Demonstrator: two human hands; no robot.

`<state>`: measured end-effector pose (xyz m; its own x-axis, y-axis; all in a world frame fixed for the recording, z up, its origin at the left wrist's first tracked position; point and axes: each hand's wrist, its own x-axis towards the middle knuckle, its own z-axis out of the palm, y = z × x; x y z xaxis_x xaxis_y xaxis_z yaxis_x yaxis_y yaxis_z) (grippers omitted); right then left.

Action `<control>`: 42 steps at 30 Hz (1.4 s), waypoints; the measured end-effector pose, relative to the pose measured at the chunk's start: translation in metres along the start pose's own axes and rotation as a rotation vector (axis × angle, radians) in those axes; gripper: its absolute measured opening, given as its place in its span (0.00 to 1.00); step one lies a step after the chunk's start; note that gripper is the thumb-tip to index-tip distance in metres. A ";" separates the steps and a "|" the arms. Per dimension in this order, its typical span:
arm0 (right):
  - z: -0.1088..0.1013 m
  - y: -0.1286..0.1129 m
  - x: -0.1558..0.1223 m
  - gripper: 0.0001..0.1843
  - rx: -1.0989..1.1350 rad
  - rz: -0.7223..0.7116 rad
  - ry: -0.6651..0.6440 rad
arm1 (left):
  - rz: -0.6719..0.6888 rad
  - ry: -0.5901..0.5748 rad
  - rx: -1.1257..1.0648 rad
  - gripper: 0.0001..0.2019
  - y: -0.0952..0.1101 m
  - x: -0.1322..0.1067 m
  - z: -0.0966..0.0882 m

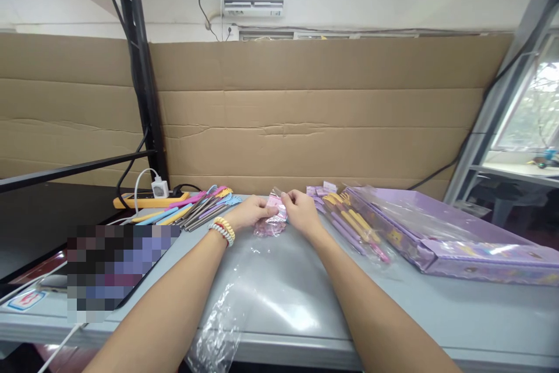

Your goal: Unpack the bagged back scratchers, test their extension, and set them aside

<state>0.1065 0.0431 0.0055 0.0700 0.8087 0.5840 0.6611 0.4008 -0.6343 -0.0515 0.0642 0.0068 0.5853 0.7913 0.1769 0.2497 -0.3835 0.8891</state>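
Near the back middle of the table, a small pink packet [276, 208] of clear, shiny plastic stands between my two hands. My left hand [252, 212] pinches its left side between thumb and fingers. On the other side my right hand [300, 210] grips the upper right corner. Pinkish clear plastic [268, 228] bunches below the fingers; what is inside is hard to make out. To the left lie several long-handled utensils [205, 208] with coloured and metal handles. Right of my hands, more purple and yellow utensils [351, 224] lie in clear wrapping.
A purple box [454, 256] with clear plastic on it stands at the right. Crinkled clear plastic [218, 320] hangs over the front edge. A blurred-out screen [126, 262], a yellow power strip [170, 201] and white cables are at the left. A cardboard wall [314, 111] rises behind.
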 end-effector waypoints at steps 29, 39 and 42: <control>0.001 -0.002 0.001 0.09 0.059 -0.021 -0.020 | 0.081 0.048 0.094 0.16 -0.004 0.003 0.001; 0.000 0.000 0.001 0.09 0.033 -0.017 0.003 | 0.031 0.053 0.216 0.24 -0.005 0.001 0.003; -0.001 -0.001 0.002 0.08 0.047 0.002 -0.002 | 0.046 0.034 0.190 0.24 -0.008 0.003 0.001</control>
<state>0.1072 0.0435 0.0076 0.0698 0.8105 0.5816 0.6254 0.4187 -0.6585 -0.0510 0.0691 -0.0005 0.5740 0.7853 0.2321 0.3665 -0.4998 0.7848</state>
